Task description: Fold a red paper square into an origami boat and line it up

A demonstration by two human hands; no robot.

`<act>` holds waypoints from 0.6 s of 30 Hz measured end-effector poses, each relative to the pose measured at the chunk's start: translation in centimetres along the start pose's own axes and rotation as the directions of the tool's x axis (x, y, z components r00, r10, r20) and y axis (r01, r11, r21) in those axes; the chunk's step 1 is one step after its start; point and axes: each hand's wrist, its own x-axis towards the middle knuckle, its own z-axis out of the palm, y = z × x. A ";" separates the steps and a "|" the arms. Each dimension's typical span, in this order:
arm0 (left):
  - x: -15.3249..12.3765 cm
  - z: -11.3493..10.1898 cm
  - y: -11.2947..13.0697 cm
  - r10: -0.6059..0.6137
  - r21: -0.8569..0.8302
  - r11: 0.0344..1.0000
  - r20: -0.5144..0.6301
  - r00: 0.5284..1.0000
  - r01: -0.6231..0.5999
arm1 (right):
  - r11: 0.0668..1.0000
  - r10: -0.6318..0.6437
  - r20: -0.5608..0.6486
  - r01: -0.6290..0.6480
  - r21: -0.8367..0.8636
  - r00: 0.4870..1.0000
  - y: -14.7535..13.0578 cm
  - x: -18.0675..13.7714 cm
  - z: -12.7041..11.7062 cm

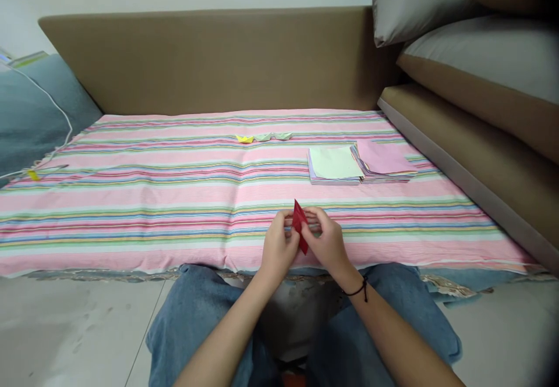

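Left hand (279,242) and right hand (326,238) pinch a folded red paper (299,217) just below centre. Across the striped cloth (183,192): white cable (70,125) at far left, three small folded papers (262,138) upper centre, two paper stacks (335,164) right of centre.

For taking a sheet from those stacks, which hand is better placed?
Probably the right hand: it is nearer the green-topped stack and pink-topped stack, though both it and the left hand hold red paper.
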 end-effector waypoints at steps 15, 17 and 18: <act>0.3 -0.1 -0.3 0.030 0.227 0.974 -0.119 0.992 -0.003 | 0.977 -0.078 -0.072 0.062 -0.205 0.994 0.7 0.7 -0.4; 0.2 0.1 -0.4 0.052 0.229 0.973 -0.100 0.994 -0.028 | 0.982 -0.072 -0.055 0.061 -0.179 0.996 0.8 0.7 -0.4; 0.1 0.2 -0.4 0.060 0.225 0.974 -0.093 0.994 -0.038 | 0.983 -0.079 -0.037 0.072 -0.170 0.996 0.7 0.7 -0.4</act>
